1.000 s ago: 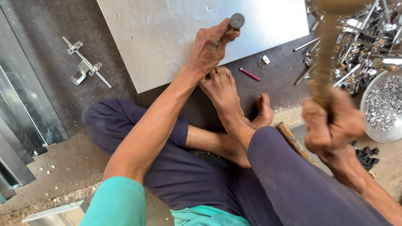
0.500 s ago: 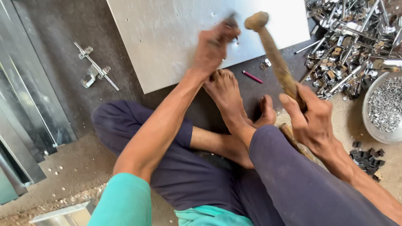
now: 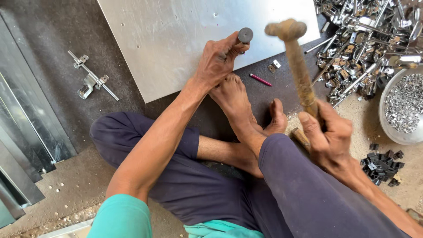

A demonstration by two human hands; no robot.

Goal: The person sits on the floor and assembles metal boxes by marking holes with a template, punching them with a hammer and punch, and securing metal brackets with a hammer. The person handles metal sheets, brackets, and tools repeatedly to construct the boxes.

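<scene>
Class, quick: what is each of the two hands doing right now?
Left hand: closed on a punch stood on the metal sheet.
Right hand: closed on a hammer, head raised.

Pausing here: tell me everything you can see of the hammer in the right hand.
The hammer has a small rust-brown metal head, blurred by motion, on a long wooden-looking handle that looks worn and brownish. It is raised, head up and tilted a little left, above the near edge of the metal sheet. The right hand grips the lower part of the handle; its butt end shows below the fist. The head is in the air, close to the round-topped punch held by the left hand, not touching it.
</scene>
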